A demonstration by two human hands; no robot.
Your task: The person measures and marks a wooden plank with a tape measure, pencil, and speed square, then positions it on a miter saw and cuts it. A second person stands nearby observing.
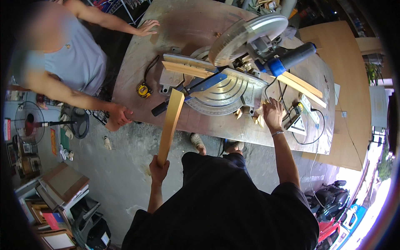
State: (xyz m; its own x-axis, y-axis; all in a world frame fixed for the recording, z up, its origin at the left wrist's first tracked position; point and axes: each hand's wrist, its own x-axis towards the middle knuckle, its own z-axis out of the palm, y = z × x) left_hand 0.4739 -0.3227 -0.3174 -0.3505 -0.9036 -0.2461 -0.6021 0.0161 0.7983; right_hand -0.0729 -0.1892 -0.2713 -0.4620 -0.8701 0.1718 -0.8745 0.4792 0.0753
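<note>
My left hand (pixel 158 168) is wrapped round the lower end of a long wooden strip (pixel 170 129), held tilted upward in front of the table's edge. My right hand (pixel 273 114) reaches over the worktable, fingers apart, beside small wood offcuts (pixel 259 119) and a dark cable. Whether its fingertips touch anything is hard to make out. Between the hands stands a miter saw (pixel 216 93) with a round metal base, a blue arm and its blade head (pixel 250 37) raised. A wood piece (pixel 187 69) lies along the saw's fence on the left.
A yellow tape measure (pixel 144 90) lies left of the saw; another (pixel 298 108) sits at the right near a white triangular frame (pixel 296 125). Wood strips (pixel 302 88) extend right of the saw. Across the left edge, a co-worker's hand (pixel 121 115) hangs near the wooden worktable (pixel 129 79).
</note>
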